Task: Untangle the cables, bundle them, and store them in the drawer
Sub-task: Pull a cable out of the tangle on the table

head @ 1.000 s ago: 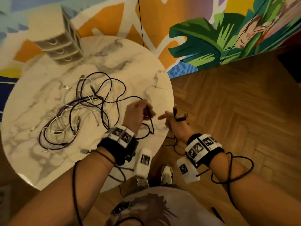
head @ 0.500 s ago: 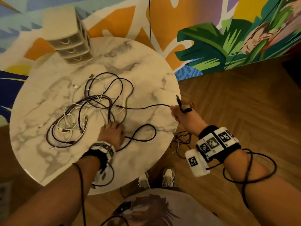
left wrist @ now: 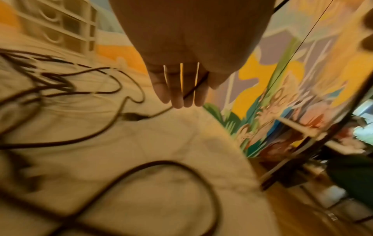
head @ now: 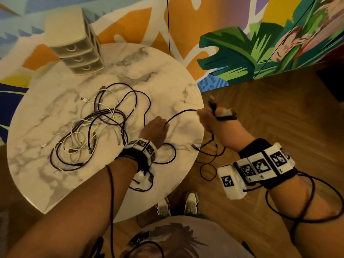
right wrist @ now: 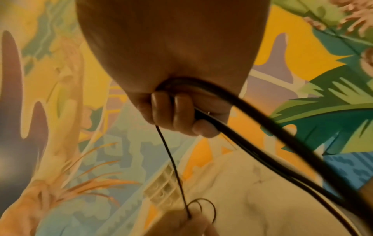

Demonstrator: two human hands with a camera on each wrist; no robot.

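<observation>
A tangle of dark and white cables [head: 96, 127] lies on the round marble table [head: 158, 71]. One thin black cable [head: 182, 113] runs out of it between my hands. My left hand [head: 156, 127] is over the table right of the tangle and pinches this cable; the left wrist view shows the strand crossing its fingers [left wrist: 177, 95]. Just past the table's right edge, my right hand [head: 212, 120] grips the gathered part, fingers curled [right wrist: 181, 115], a plug sticking up above it. Loops [head: 210, 159] hang below it over the floor.
A beige three-drawer unit [head: 80, 53], drawers closed, stands at the table's far left edge against the painted wall. Wooden floor [head: 270, 118] lies to the right. My shoes [head: 176, 205] are under the near edge. Camera leads wind round both forearms.
My left hand has left the tangle and moved right, taking the black cable closer to my right hand. The span between the hands is shorter. The right hand has barely moved.
</observation>
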